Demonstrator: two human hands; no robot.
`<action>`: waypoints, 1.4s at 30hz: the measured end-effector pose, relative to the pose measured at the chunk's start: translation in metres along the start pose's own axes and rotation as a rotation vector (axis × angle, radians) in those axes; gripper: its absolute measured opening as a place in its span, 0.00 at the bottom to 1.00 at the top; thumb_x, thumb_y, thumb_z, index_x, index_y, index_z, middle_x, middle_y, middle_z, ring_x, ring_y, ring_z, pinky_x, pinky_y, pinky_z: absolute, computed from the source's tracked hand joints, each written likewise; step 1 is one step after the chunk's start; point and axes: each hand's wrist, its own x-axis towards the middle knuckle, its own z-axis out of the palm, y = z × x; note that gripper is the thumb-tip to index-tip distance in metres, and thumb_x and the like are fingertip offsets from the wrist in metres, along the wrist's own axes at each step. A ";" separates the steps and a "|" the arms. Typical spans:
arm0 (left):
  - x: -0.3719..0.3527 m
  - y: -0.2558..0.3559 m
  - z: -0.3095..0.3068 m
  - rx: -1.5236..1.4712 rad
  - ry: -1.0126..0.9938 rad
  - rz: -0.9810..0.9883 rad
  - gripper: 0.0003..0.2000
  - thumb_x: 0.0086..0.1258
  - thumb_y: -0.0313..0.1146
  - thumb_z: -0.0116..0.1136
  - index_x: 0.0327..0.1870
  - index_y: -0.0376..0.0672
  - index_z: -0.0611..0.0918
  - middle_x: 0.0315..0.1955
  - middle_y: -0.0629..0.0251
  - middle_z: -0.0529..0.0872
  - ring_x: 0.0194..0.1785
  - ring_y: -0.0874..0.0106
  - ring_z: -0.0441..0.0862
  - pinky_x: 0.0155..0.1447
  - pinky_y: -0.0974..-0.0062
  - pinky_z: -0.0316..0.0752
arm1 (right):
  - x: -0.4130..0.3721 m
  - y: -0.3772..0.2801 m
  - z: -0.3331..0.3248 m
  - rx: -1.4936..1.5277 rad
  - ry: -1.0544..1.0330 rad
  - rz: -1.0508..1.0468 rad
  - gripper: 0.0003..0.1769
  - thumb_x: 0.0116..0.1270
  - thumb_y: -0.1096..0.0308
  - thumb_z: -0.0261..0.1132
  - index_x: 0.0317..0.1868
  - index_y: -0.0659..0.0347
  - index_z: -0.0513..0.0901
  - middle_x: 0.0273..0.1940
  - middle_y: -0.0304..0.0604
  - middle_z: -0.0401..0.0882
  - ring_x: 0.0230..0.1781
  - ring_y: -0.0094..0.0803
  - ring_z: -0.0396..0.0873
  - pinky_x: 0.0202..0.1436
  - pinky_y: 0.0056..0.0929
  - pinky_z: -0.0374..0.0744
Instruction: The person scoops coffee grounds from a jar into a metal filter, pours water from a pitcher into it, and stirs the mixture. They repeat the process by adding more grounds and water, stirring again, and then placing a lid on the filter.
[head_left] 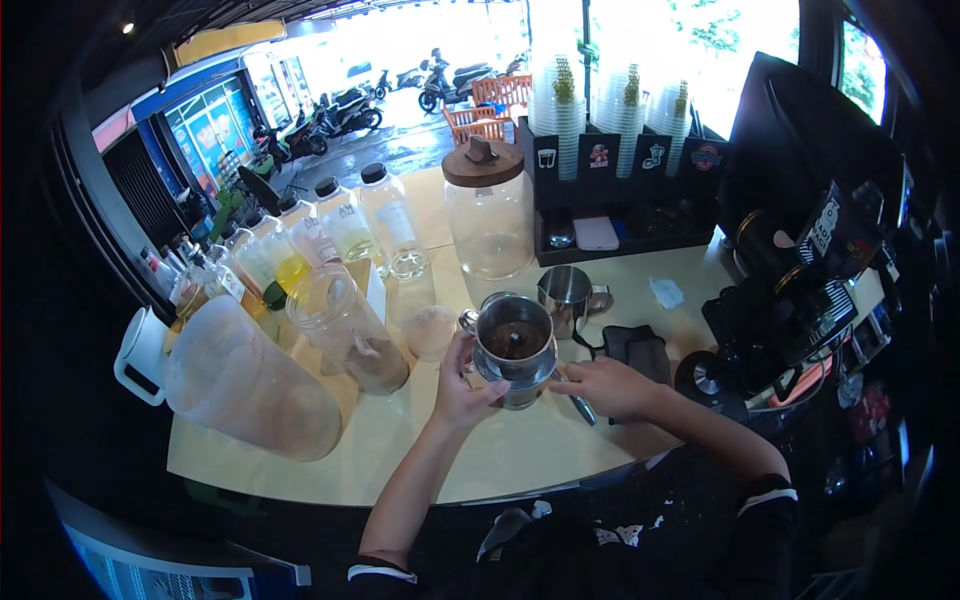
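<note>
My left hand (468,388) is wrapped round the near left side of a metal drip coffee filter (514,362), thumb across its wide flange. Dark brown coffee (515,340) shows inside its open top. Beneath the flange, the lower metal part stands over the counter. My right hand (610,387) is closed close against the filter's right side, fingertips right at the flange. A slim metal utensil (585,410) sticks out under those curled fingers; its other end is hidden. Just behind the filter stands a steel pitcher (566,292), and left of it lies a round clear lid (431,332).
Left on the counter (460,470) are a large plastic jug (245,380), a tall clear container (350,335) and several capped bottles (393,220). A wooden-lidded glass jar (490,220) stands behind. To the right are a dark cloth (637,350), crumpled tissue (666,292) and black machine (780,300).
</note>
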 end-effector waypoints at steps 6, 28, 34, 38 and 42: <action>0.000 0.002 0.001 -0.022 0.012 -0.008 0.40 0.46 0.45 0.77 0.60 0.39 0.70 0.50 0.63 0.80 0.57 0.70 0.77 0.63 0.69 0.67 | -0.002 0.005 0.007 -0.001 0.058 -0.102 0.14 0.59 0.74 0.58 0.47 0.59 0.74 0.43 0.45 0.73 0.47 0.40 0.78 0.53 0.39 0.75; 0.001 0.003 0.004 -0.068 0.014 -0.025 0.40 0.45 0.47 0.78 0.58 0.39 0.71 0.49 0.62 0.81 0.55 0.70 0.79 0.61 0.70 0.70 | -0.007 -0.047 -0.130 0.429 0.752 0.007 0.07 0.65 0.76 0.64 0.43 0.63 0.78 0.36 0.45 0.82 0.33 0.37 0.82 0.38 0.33 0.80; 0.002 0.009 0.002 -0.033 -0.003 -0.068 0.39 0.44 0.48 0.78 0.57 0.39 0.72 0.49 0.63 0.81 0.53 0.70 0.80 0.57 0.70 0.73 | 0.004 -0.044 -0.141 0.227 0.643 -0.120 0.10 0.61 0.74 0.67 0.44 0.61 0.79 0.35 0.44 0.80 0.37 0.41 0.81 0.40 0.36 0.79; 0.002 0.007 0.001 0.015 0.001 -0.046 0.39 0.44 0.48 0.78 0.57 0.39 0.72 0.48 0.62 0.81 0.52 0.70 0.80 0.57 0.70 0.74 | 0.010 -0.046 -0.129 0.199 0.662 -0.175 0.12 0.59 0.73 0.68 0.44 0.60 0.78 0.35 0.42 0.78 0.37 0.40 0.80 0.39 0.36 0.79; 0.002 -0.001 0.000 -0.045 0.001 -0.071 0.39 0.45 0.48 0.78 0.56 0.39 0.72 0.47 0.62 0.81 0.51 0.70 0.80 0.56 0.70 0.75 | 0.011 -0.045 -0.134 0.146 0.644 -0.195 0.15 0.56 0.73 0.68 0.45 0.60 0.76 0.35 0.41 0.76 0.37 0.39 0.78 0.40 0.35 0.79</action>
